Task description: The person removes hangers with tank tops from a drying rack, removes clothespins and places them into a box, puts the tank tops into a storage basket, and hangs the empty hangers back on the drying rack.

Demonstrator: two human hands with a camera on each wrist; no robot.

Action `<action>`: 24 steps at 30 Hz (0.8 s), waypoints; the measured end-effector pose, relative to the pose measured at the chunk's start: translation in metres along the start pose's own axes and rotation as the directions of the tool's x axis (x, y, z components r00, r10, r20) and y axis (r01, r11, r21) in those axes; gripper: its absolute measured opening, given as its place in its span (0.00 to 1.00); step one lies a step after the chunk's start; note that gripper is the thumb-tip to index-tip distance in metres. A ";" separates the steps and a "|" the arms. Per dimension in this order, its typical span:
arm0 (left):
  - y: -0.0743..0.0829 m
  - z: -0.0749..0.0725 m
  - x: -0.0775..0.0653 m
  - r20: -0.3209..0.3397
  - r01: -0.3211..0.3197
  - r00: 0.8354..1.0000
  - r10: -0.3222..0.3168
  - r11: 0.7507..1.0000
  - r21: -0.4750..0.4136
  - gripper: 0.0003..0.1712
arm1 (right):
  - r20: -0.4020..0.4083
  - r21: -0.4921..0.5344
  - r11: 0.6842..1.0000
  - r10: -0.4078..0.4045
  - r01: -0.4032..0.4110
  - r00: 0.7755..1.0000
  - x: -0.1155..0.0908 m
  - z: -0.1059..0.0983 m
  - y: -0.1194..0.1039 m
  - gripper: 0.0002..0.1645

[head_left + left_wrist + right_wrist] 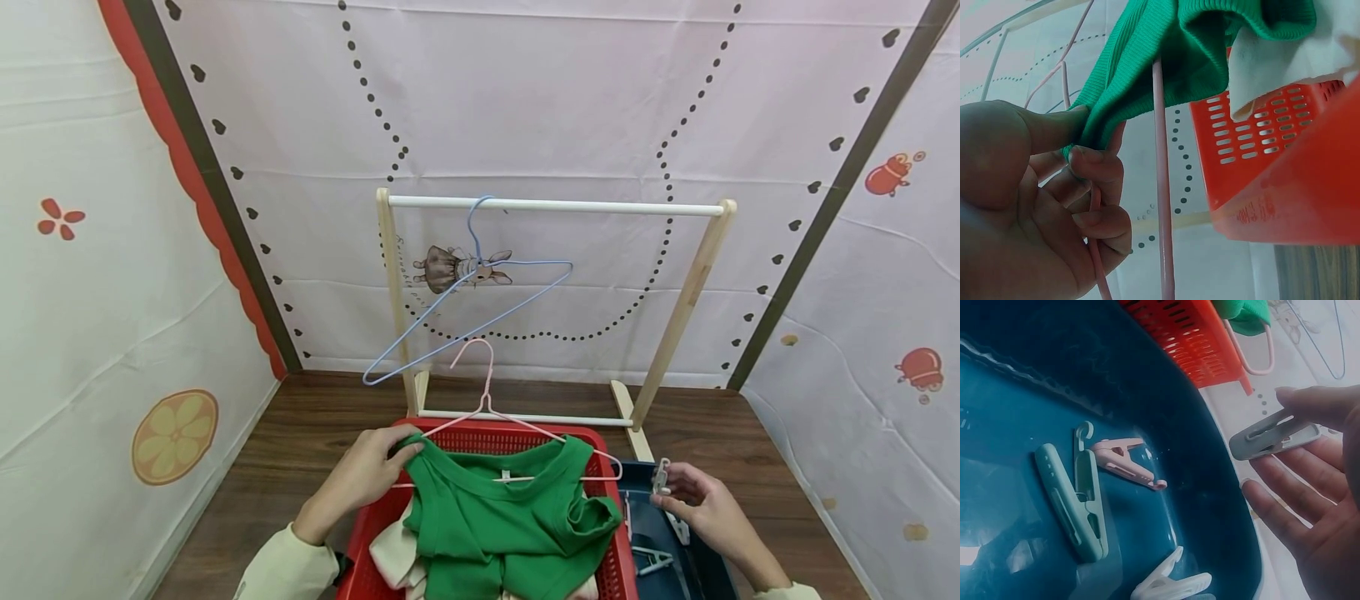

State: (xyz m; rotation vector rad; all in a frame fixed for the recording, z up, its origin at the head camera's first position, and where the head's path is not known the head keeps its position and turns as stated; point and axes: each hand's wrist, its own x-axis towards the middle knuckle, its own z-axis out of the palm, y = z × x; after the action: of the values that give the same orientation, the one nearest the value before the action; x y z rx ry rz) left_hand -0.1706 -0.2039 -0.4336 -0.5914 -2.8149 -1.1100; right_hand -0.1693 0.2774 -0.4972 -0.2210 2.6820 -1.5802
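Note:
A green sleeveless top hangs on a pink hanger over a red basket. My left hand pinches the top's left shoulder between thumb and fingers; in the left wrist view its lower fingers curl round the pink hanger wire. My right hand holds a pale grey clothespin between thumb and fingers, above the blue bin. Inside the bin, the right wrist view shows a green clothespin, a pink clothespin and a white clothespin.
Behind the red basket stands a wooden rack with a white rail. A bare blue hanger hangs from that rail. The blue bin sits right of the basket. Pale cloth lies under the green top. Patterned fabric walls surround the wooden table.

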 end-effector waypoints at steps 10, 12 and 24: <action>-0.001 0.000 0.001 -0.005 -0.004 1.000 0.004 1.000 0.005 0.05 | 0.080 -0.070 0.997 0.034 -0.028 0.996 -0.001 0.002 0.006 0.25; -0.001 0.000 0.001 -0.004 -0.005 1.000 0.005 1.000 0.005 0.05 | 0.110 -0.112 0.994 0.012 0.001 0.994 0.000 0.002 0.008 0.25; -0.002 0.000 0.001 0.000 -0.017 1.000 0.017 1.000 0.001 0.05 | 0.234 -0.173 0.982 -0.030 0.072 0.972 0.002 0.002 0.015 0.23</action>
State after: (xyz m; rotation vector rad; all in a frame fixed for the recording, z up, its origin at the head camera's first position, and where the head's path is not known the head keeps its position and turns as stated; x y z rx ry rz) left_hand -0.1720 -0.2049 -0.4344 -0.6142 -2.8050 -1.1049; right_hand -0.1731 0.2824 -0.5110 -0.4516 2.6536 -1.2328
